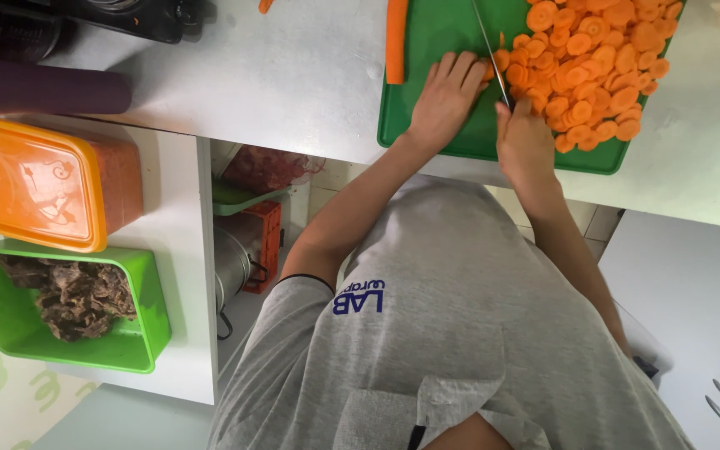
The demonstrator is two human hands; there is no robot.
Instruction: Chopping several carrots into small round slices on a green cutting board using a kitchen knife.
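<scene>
A green cutting board (435,33) lies on the grey counter, with a large heap of round carrot slices (593,58) on its right half. My left hand (443,96) rests flat on the board, fingers pressing a small carrot piece (490,68) against the knife. My right hand (522,137) grips the handle of a knife (489,46), whose thin blade runs up across the board next to the left fingertips. A whole peeled carrot (397,40) lies along the board's left edge.
To the left stand an orange lidded box (31,179), a green tub (147,325) holding dark brown scraps, and a purple bottle (52,87) lying on its side. A metal pot (231,258) and a red crate (264,242) sit below the counter.
</scene>
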